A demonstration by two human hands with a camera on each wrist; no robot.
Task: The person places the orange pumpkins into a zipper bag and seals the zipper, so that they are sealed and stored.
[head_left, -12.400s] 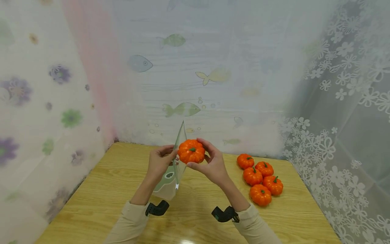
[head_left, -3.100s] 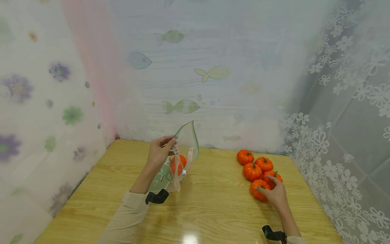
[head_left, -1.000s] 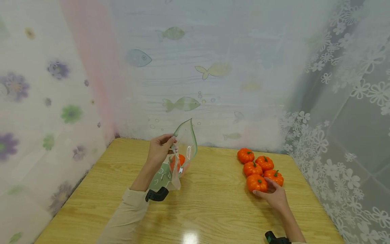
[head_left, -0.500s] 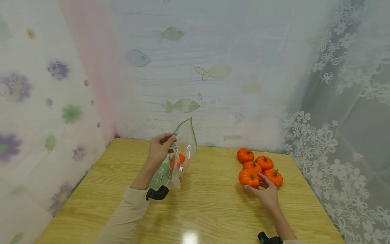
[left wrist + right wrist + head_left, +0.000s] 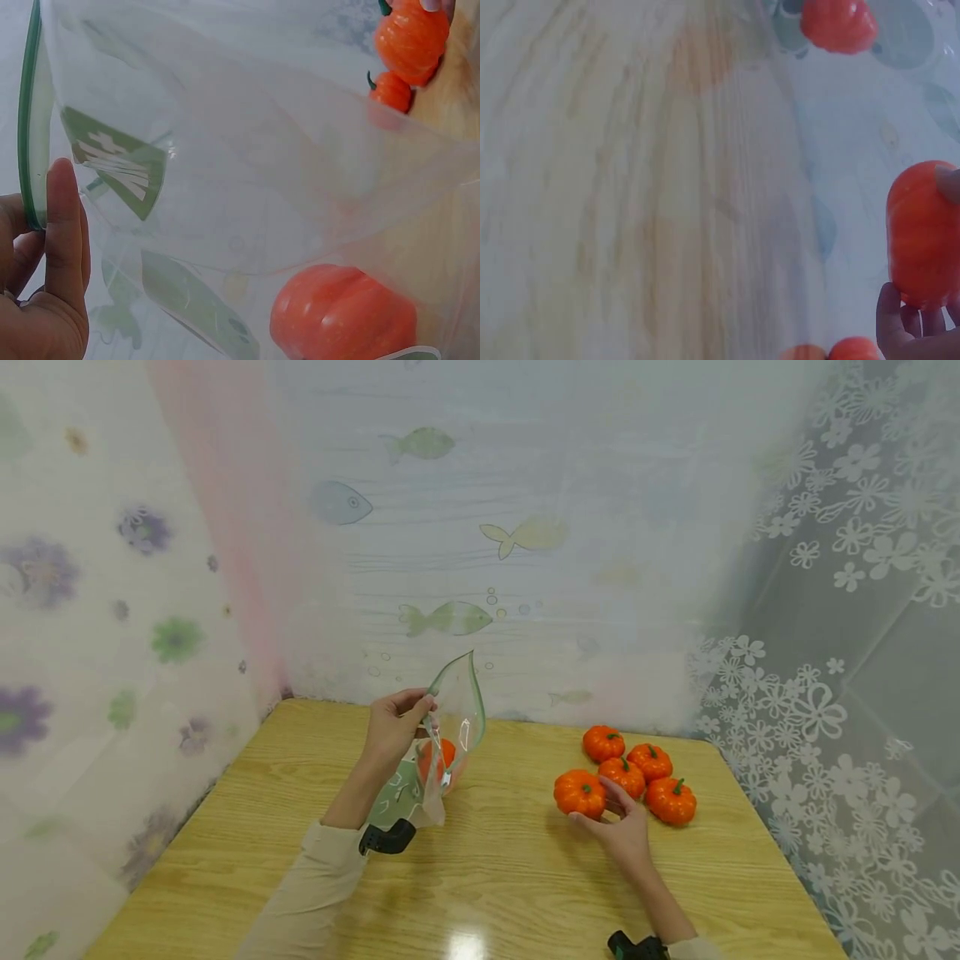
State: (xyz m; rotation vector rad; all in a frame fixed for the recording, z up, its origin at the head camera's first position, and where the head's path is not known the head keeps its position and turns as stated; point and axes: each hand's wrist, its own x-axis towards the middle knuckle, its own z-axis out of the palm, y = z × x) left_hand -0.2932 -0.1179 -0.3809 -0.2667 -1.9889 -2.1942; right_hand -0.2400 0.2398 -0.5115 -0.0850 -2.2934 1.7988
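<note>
In the head view my left hand [image 5: 392,727] pinches the edge of a clear zip bag [image 5: 461,706] with green trim, its mouth spread toward the right. One orange pumpkin [image 5: 341,311] shows through the plastic, low in the bag. Green printed patterns mark the bag's side. My right hand [image 5: 622,827] grips another small orange pumpkin [image 5: 580,794] with a green stem, thumb below and fingers at its far side. In the right wrist view this held pumpkin [image 5: 922,232] is at the right edge, partly cut off.
Several more pumpkins [image 5: 651,762] sit grouped at the right of the wooden table [image 5: 510,877]. A curtain with printed fish [image 5: 450,619] hangs along the table's back edge, and flowered sheets flank both sides.
Over the last second my right hand has taken the front pumpkin away from the group and moved it left toward the bag. My left hand and the bag have stayed nearly still.
</note>
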